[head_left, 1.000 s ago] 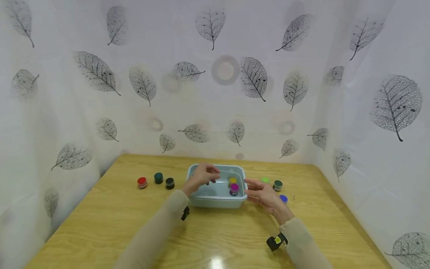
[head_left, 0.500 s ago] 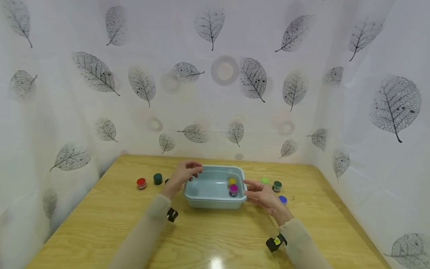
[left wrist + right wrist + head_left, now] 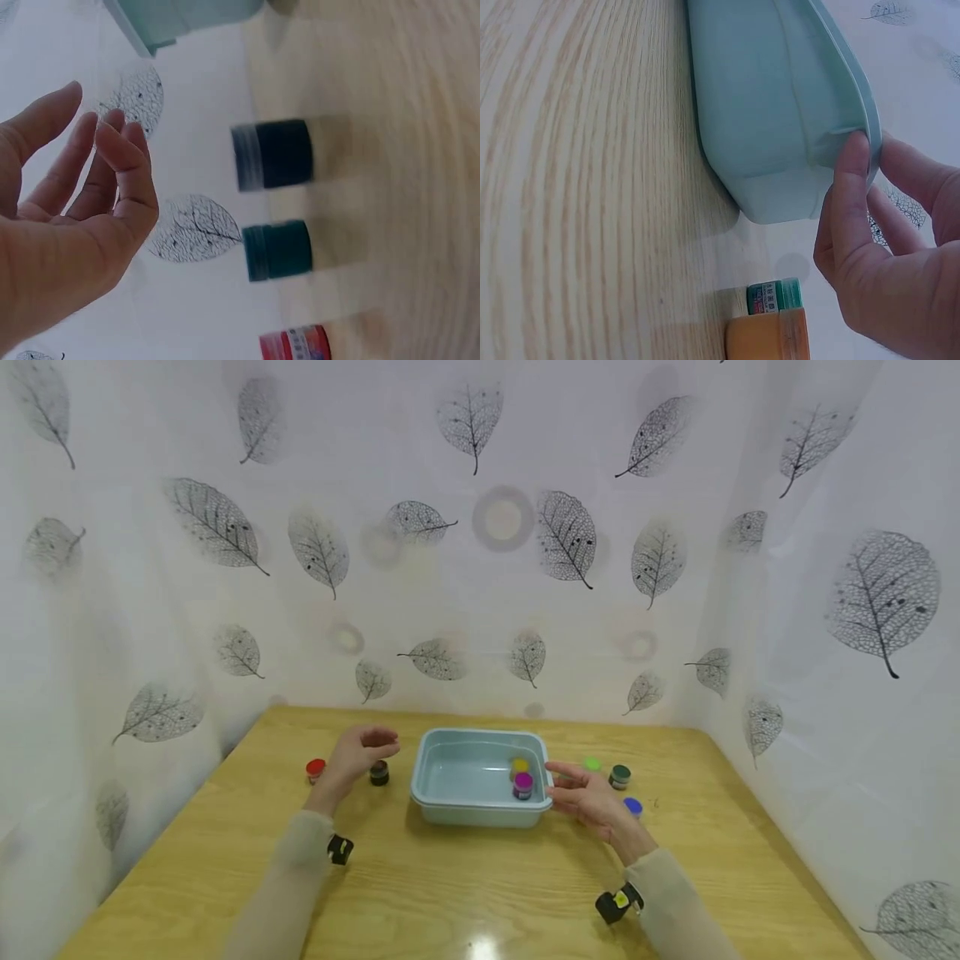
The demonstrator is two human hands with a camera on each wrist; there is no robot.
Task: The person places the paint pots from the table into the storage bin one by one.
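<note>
My left hand hovers over the left part of the table, fingers loosely bent with nothing between them. Near it stand a black-lidded paint jar and a red one; a dark green jar shows between them in the left wrist view but is hidden by the hand from the head. My right hand pinches the right rim of a pale blue plastic tub, thumb and fingers on either side of the edge. Inside the tub, at its right end, sit a purple-lidded jar and a yellow-lidded one.
Right of the tub stand a light green-lidded jar, a dark green one and a blue-lidded one. An orange jar shows in the right wrist view. A leaf-patterned curtain encloses the wooden table.
My left hand has moved left, out from over the tub to above the jars on the left. The right hand has stayed at the tub's rim.
</note>
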